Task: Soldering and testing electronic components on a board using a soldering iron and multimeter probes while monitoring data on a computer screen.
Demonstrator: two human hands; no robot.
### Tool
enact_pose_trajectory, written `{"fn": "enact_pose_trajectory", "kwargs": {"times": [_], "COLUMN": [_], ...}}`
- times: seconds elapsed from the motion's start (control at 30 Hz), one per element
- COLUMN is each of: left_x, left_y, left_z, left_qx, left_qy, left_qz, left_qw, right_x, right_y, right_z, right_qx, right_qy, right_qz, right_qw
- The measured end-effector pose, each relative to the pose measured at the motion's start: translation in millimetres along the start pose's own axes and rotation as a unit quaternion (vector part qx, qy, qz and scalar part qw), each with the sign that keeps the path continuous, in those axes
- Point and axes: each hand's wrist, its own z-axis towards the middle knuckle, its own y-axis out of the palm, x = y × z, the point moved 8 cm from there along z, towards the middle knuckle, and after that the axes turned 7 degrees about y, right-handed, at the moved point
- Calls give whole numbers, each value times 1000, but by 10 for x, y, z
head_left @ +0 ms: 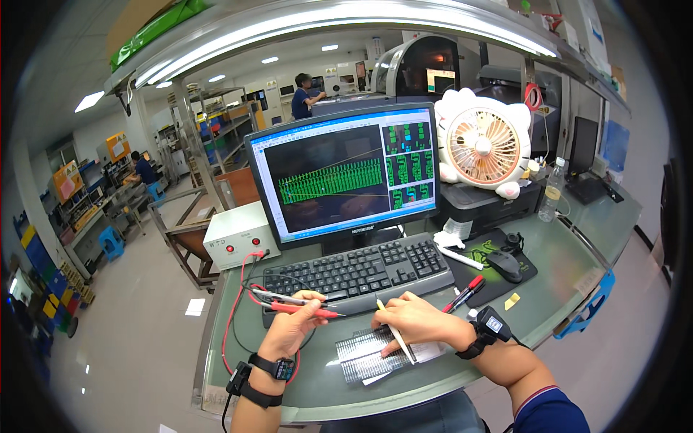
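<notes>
Strips [359,351] are running left-to-right under my right hand [415,321], which is pinching a white stick [400,340], while up-left my left hand [290,330] is clasping a red probe [326,314] and silver tool [278,296].

Looks down + fwd from wearer's head, wide fisheye; close over desk [535,309], faces monitor [343,175], reaches far past it.

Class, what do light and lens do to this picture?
Head view: overhead lamp glares white, bowed into an arc; front edge of the table curves; floor at left carries bright reflections; corners go black; left hand looks fairly sharp.
</notes>
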Motion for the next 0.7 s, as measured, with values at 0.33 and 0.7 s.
{"fn": "enact_pose_trajectory", "kwargs": {"times": [0.33, 0.7], "left_x": [-138, -125], "left_y": [-50, 245], "left_z": [-99, -297], "left_qx": [-94, -251], "left_qy": [-105, -169], "left_qz": [79, 183], "left_qw": [987, 935], "right_x": [51, -241], "right_y": [49, 41], "right_z": [4, 442], "right_qx": [-7, 23], "right_qy": [-2, 128], "right_qz": [41, 384], "right_qw": [999, 914]}}
